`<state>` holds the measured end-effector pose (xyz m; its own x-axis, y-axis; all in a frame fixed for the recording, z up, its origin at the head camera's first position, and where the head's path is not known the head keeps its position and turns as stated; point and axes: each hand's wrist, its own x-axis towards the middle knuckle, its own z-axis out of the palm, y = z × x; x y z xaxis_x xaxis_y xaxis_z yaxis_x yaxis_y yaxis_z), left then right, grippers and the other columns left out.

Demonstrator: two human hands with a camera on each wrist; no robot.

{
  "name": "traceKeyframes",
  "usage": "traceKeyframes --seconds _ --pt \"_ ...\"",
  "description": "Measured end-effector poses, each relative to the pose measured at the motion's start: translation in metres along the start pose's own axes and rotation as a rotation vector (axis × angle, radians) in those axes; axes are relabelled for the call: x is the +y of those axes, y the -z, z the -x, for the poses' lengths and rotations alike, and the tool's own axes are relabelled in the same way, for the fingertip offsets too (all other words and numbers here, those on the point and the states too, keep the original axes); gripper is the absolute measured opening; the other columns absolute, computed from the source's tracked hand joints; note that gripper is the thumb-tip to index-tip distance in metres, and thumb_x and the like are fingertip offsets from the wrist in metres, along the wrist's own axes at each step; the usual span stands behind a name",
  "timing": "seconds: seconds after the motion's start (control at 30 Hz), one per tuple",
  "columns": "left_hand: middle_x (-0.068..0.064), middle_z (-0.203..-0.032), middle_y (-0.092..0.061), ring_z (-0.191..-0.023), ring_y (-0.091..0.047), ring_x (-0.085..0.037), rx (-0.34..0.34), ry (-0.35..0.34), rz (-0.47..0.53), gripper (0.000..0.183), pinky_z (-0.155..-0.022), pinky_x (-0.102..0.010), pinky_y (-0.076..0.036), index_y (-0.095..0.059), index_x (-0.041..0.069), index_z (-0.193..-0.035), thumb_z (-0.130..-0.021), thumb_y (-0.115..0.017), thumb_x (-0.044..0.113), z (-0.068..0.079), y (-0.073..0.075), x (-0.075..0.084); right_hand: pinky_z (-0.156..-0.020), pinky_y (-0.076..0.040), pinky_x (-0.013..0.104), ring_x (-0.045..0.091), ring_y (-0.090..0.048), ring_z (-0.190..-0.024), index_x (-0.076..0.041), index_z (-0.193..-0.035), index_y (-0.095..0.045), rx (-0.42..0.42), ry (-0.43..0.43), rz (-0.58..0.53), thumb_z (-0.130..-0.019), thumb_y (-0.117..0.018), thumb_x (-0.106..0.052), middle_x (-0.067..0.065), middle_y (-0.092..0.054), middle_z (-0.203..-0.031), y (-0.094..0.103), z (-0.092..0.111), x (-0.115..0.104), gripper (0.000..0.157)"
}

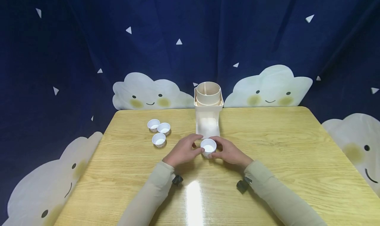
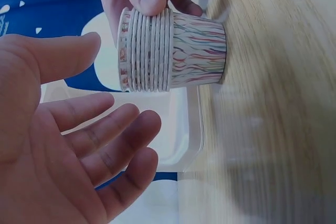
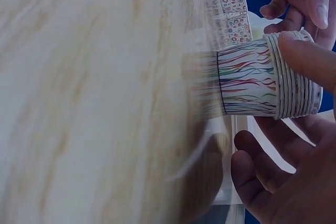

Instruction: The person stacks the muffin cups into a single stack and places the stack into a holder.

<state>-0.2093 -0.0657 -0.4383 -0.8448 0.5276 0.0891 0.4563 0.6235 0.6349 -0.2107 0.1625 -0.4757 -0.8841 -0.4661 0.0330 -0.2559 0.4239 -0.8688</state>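
Cup stack (image 1: 208,147): stood upright on the wooden table (image 1: 267,137), just in front of the cream stand (image 1: 207,119); streaked with coloured lines below the rims
Right hand (image 1: 230,152): stack gripped at the rims by thumb and fingers
Left hand (image 1: 187,150): fingers spread wide, held just beside the stack
Loose cups (image 1: 158,139): three, grouped upright to the left

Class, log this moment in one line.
right hand: holds cup stack; left hand: near, not touching; three cups: upright on table; beige stand: behind stack

The cup stack (image 2: 173,51) — wavy-striped below — stands upright on the table (image 1: 276,143).
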Motion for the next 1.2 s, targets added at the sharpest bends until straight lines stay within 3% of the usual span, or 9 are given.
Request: traceKeyframes --seconds 0.23,0.5,0.77,1.0,1.2 --pt "-0.008 -0.139 -0.059 -0.096 -0.064 -0.021 0.021 0.052 0.005 0.051 -0.08 -0.031 -0.051 -0.054 0.008 -0.14 -0.095 -0.065 0.029 0.008 0.006 -0.009 -0.103 -0.045 0.045 0.025 -0.059 -0.116 -0.011 -0.136 -0.054 0.003 -0.021 -0.013 -0.082 -0.081 -0.014 0.01 -0.064 -0.126 -0.001 -0.001 0.001 0.061" --pt "-0.008 -0.138 -0.06 -0.097 -0.065 -0.021 0.098 0.123 0.015 0.049 -0.081 -0.035 -0.052 -0.055 0.007 -0.14 -0.096 -0.064 0.027 0.02 0.023 -0.024 -0.102 -0.045 0.042 0.023 -0.059 -0.116 -0.013 -0.137 -0.053 0.013 -0.046 0.02 -0.08 -0.083 -0.022 0.008 -0.064 -0.127 -0.001 0.0 -0.002 0.065" --pt "-0.01 -0.137 -0.061 -0.095 -0.065 -0.02 0.139 0.133 0.02 0.047 -0.076 -0.032 -0.053 -0.056 0.007 -0.138 -0.095 -0.064 0.026 0.029 0.038 -0.038 -0.104 -0.044 0.044 0.024 -0.058 -0.117 -0.012 -0.138 -0.052 0.012 -0.049 0.019 -0.08 -0.083 -0.021 0.009 -0.063 -0.127 -0.001 0.0 -0.004 0.066" --pt "-0.013 -0.134 -0.063 -0.096 -0.066 -0.024 0.219 0.126 0.017 0.044 -0.078 -0.035 -0.053 -0.059 0.005 -0.134 -0.094 -0.065 0.024 0.039 0.052 -0.047 -0.101 -0.048 0.044 0.027 -0.058 -0.117 -0.008 -0.15 -0.04 -0.002 -0.016 0.003 -0.083 -0.08 -0.016 0.015 -0.054 -0.139 -0.002 0.003 -0.005 0.078" --pt "-0.014 -0.133 -0.064 -0.096 -0.066 -0.026 0.246 0.167 0.041 0.042 -0.077 -0.036 -0.053 -0.061 0.007 -0.133 -0.094 -0.066 0.023 0.047 0.058 -0.056 -0.098 -0.047 0.044 0.025 -0.059 -0.112 -0.012 -0.146 -0.047 0.011 -0.014 0.039 -0.082 -0.081 -0.018 0.012 -0.059 -0.134 -0.002 0.002 -0.002 0.073"
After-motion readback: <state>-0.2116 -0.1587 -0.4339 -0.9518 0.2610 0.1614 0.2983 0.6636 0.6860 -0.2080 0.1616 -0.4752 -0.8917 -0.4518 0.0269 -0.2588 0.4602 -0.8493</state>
